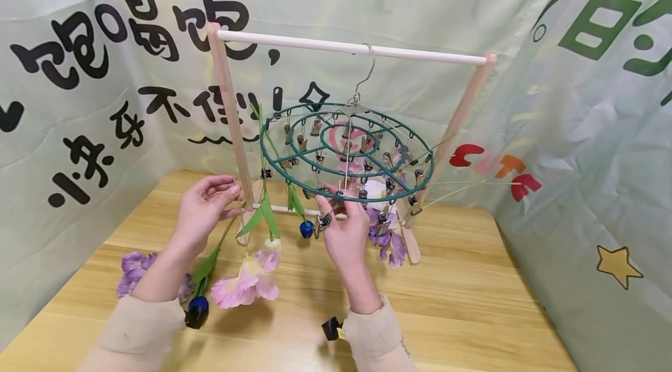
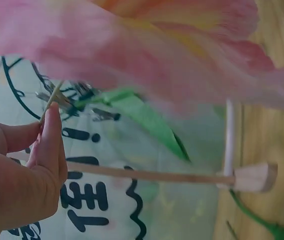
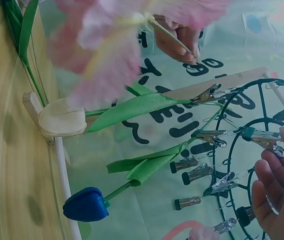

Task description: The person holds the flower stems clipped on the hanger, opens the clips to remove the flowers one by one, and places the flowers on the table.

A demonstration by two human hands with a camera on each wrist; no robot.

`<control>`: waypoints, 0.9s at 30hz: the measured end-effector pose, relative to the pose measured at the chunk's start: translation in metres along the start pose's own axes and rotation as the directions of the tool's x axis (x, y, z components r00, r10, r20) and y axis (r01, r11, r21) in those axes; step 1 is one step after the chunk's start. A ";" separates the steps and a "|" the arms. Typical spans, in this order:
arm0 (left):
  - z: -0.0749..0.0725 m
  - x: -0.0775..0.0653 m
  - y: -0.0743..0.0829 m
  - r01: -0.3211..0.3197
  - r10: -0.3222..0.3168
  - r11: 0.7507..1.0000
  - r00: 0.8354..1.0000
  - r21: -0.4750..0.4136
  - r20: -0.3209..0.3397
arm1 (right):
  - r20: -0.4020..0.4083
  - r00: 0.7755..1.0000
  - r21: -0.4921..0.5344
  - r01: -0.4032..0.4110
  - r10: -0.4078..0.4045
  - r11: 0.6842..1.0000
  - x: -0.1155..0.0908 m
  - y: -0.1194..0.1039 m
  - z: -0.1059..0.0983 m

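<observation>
My left hand (image 1: 202,211) pinches the thin stem of a pink artificial flower (image 1: 249,283) between thumb and fingertips; the bloom hangs head down and fills the top of the left wrist view. A round green clip hanger (image 1: 283,169) hangs by its hook from the rack's white rail. Under its near rim, my right hand (image 1: 346,235) holds a metal clip (image 3: 264,139) between thumb and fingers. Left of that hand, a blue tulip (image 3: 85,204) and a white tulip (image 3: 61,118) hang upside down from other clips.
The wooden rack (image 1: 230,109) stands on the table (image 1: 451,296). Purple flowers (image 1: 388,238) hang at its right; another purple flower (image 1: 135,270) and a dark blue tulip (image 1: 198,309) lie by my left forearm. A small black object (image 1: 331,329) is beside my right sleeve. Printed cloth encloses the table.
</observation>
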State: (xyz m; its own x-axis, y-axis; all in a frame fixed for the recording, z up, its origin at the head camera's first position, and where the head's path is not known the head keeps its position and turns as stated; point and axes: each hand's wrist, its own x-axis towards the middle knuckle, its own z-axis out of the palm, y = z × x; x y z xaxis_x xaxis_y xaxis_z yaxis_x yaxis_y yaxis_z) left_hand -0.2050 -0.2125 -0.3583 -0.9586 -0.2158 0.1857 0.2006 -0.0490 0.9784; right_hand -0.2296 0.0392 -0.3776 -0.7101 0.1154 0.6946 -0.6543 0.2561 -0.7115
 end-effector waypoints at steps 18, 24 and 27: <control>-0.035 0.040 -0.034 0.167 -0.220 0.940 0.963 0.298 0.154 | 0.013 0.999 -0.006 -0.036 0.036 0.999 -0.002 0.000 -0.002; -0.044 0.052 -0.051 0.192 -0.279 0.904 0.942 0.382 0.187 | 0.014 1.000 -0.005 -0.020 0.021 1.000 0.000 -0.001 -0.001; -0.050 0.057 -0.060 0.208 -0.317 0.885 0.925 0.416 0.212 | 0.016 0.999 -0.006 -0.031 0.031 1.000 -0.001 -0.001 -0.001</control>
State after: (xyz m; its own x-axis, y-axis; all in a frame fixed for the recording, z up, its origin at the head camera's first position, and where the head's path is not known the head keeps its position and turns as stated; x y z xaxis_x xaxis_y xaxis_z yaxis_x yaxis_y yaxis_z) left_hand -0.2613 -0.2707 -0.4114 -0.9926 0.0224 -0.1194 -0.1062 0.3178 0.9422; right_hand -0.2279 0.0399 -0.3769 -0.7341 0.1075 0.6704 -0.6305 0.2586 -0.7319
